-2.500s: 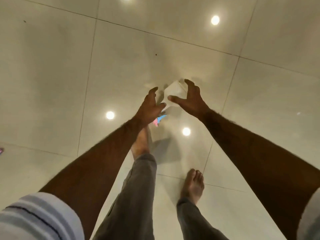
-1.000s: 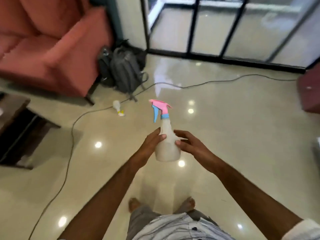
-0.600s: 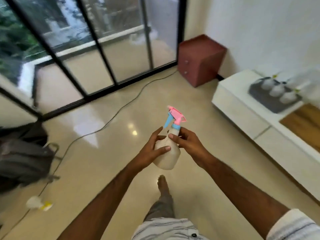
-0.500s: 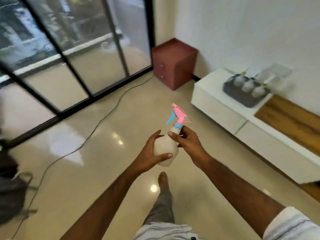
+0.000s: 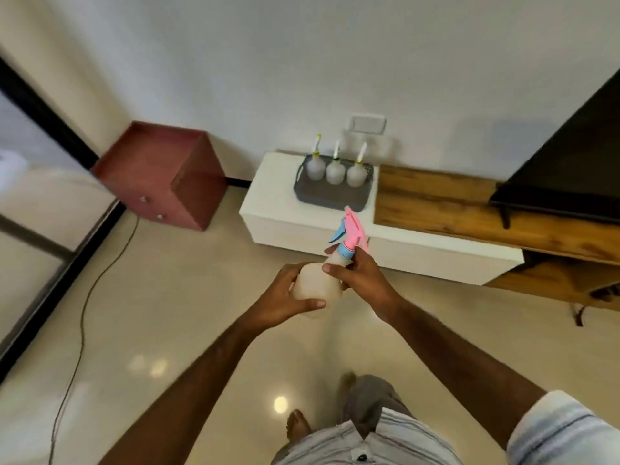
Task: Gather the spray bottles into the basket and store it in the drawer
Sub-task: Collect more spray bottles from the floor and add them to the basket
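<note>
Head view: a person carries a spray bottle [image 5: 317, 290] in both hands across a glossy tiled floor [image 5: 174, 323], facing a low white cabinet [image 5: 275, 209] against the wall. The left hand [image 5: 285, 302] wraps around the bottle's round, cloudy-white body, thumb across its front; the right hand [image 5: 360, 280] is closed about the neck, just under the blue collar and the pink and blue trigger head. The bottle tilts to the right, nozzle end uppermost, held in the air well short of the cabinet. On the white tabletop sits a grey basket [image 5: 330, 199] with three smaller spray bottles [image 5: 334, 171] already standing upright in a row along its back edge, leaving its front half free. By this showing the gathering is well along: three bottles are in, the one in hand has yet to be placed, and whether others remain elsewhere cannot be told. The basket has not yet gone into a drawer, and the cabinet front looks closed. A dark red drawer unit [image 5: 161, 176] stands in the corner to the left; a cable [image 5: 84, 297] trails over the floor
</note>
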The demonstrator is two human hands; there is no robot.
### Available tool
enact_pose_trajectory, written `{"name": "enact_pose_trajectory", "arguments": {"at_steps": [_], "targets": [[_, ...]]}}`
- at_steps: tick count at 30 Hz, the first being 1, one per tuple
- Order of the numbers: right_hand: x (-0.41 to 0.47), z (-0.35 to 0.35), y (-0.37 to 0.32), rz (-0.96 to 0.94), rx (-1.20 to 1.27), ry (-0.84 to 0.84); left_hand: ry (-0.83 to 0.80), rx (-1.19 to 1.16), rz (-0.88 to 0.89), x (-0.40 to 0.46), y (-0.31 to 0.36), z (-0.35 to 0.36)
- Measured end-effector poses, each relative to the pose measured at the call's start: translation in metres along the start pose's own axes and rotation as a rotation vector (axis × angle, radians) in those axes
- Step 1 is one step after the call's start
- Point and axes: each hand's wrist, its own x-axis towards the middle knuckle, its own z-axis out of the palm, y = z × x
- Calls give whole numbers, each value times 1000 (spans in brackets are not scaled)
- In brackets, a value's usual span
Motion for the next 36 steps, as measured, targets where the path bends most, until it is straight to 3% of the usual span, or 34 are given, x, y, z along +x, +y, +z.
{"name": "enact_pose_trajectory", "arguments": {"at_steps": [5,9,16,20,26,31,36], "targets": [[111,-52,-6,40,6,-36,-130,-78,-96,132,4,-35],[197,-91,-17,60,65,72,-72,-105,-151,229,17,-48],[352,-135,-32,99,-79,98,121,278,-248,374,15,-93],[431,-129,-33,79,-185,151,166,307,-346,441,-2,-127],[546,-96,2,59,-406,243,90,367,-393,549,-57,-175],[619,-62,60,81,-628,162,10,342,-506,623,-117,-200],[664,-37,113,120,-685,141,-90,215,-635,669,-175,-207]]}}
